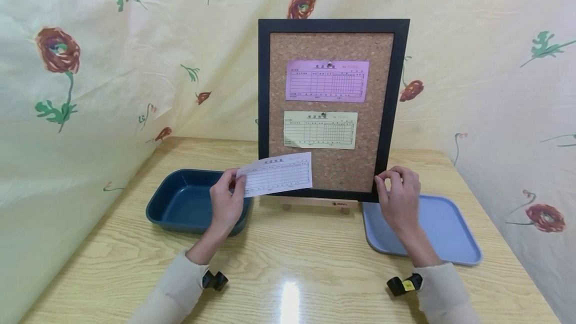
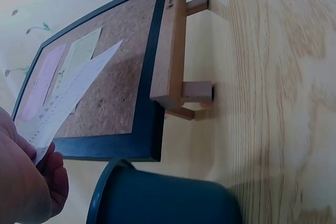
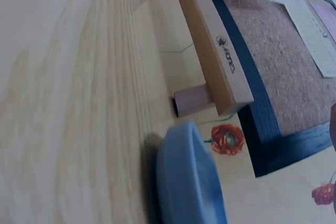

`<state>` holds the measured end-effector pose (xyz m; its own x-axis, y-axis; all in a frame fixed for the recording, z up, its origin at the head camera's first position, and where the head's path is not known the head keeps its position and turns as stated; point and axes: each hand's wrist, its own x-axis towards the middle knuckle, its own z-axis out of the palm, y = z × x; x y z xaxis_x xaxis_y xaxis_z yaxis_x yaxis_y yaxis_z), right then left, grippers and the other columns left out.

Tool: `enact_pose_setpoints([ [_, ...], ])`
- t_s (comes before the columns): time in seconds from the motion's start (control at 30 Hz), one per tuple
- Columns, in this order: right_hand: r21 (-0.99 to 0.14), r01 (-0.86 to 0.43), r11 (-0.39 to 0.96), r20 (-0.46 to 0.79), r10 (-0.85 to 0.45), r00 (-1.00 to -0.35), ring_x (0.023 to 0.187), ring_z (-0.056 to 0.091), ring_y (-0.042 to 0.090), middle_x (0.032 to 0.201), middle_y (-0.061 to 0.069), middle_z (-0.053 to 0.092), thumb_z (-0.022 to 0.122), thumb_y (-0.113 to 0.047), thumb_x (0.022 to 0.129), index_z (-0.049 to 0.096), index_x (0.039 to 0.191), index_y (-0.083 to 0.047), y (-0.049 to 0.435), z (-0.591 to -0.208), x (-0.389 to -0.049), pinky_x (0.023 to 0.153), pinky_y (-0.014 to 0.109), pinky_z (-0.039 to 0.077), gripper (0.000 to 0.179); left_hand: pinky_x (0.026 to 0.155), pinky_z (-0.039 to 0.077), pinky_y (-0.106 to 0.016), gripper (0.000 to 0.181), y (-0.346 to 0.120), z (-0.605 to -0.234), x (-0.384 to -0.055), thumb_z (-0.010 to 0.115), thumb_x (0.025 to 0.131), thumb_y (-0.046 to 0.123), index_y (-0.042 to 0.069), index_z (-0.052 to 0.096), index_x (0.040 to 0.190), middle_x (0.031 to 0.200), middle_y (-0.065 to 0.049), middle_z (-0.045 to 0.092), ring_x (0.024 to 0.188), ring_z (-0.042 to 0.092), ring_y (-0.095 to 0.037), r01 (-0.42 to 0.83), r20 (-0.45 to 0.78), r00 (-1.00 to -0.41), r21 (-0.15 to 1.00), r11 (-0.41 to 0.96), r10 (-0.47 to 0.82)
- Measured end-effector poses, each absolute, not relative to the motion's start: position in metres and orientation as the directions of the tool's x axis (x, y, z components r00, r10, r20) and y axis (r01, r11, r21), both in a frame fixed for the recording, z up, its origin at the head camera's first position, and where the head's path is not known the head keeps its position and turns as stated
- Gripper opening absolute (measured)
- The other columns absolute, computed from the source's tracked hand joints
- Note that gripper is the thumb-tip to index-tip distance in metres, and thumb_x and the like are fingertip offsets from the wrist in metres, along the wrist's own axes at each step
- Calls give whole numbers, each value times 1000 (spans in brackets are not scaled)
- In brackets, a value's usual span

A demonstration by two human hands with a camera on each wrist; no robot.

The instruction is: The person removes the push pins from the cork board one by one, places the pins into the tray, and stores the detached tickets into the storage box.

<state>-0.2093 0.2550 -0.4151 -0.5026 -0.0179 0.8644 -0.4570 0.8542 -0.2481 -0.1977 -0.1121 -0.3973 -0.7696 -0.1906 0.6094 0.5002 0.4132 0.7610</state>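
A white printed form slip (image 1: 281,174) is pinched at its left end between the thumb and fingers of my left hand (image 1: 226,200). It stands slightly tilted in front of the lower left of a black-framed cork board (image 1: 344,171). Higher on the board, a purple slip (image 1: 326,84) and a pale green slip (image 1: 317,131) each hang from a pin at the top. My right hand (image 1: 400,199) is at the frame's lower right edge, thumb and fingertip together. Whether anything tiny sits between them cannot be made out. Only a sliver of this hand enters the right wrist view.
The board leans on a wooden stand (image 2: 170,51) on the wood-grain table (image 1: 288,259). A dark blue tub (image 1: 180,214) is at the left, partly behind my left hand. At the right lies a light blue tray (image 1: 450,234), behind my right wrist. Flowered cloth (image 1: 202,39) hangs behind.
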Motion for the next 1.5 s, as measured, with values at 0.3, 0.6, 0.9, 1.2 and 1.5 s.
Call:
enact_pose_setpoints([
  [0.3,-264,-436,860,861,6,-509,92,47,49,98,29,55,70,-1,86,61,88,8,271,-419,-204,80,55,33,13,54,44,-16,13,-128,-395,-193,58,96,-1,-6,67,105,94,-22,74,68,59,-16,456,577,-788,782,424,-217],
  [0.6,-277,-379,883,837,28,-546,94,48,48,98,29,55,71,3,85,61,89,9,286,-422,-196,79,54,32,12,55,42,-15,14,-147,-392,-189,58,97,1,-4,68,106,93,-21,73,67,54,-9,413,555,-791,795,444,-259],
  [0.9,-288,-342,895,810,36,-586,97,47,49,98,30,53,69,4,86,59,89,12,301,-424,-188,82,54,32,12,56,39,-13,16,-169,-392,-183,59,97,3,-4,67,109,92,-20,71,67,51,-7,357,550,-775,788,502,-312],
  [1.2,-289,-318,903,797,43,-603,96,48,50,97,31,54,68,4,86,59,90,11,316,-427,-181,81,56,32,12,59,38,-10,18,-187,-391,-177,58,99,5,-3,67,112,96,-19,70,71,50,-7,285,515,-772,804,522,-372],
  [1.5,-250,-332,910,827,22,-562,85,52,46,87,28,59,67,3,85,60,91,11,331,-428,-176,73,49,30,12,61,36,-10,17,-206,-392,-174,58,98,4,-6,66,109,94,-22,69,71,47,-3,235,489,-765,817,526,-418],
])
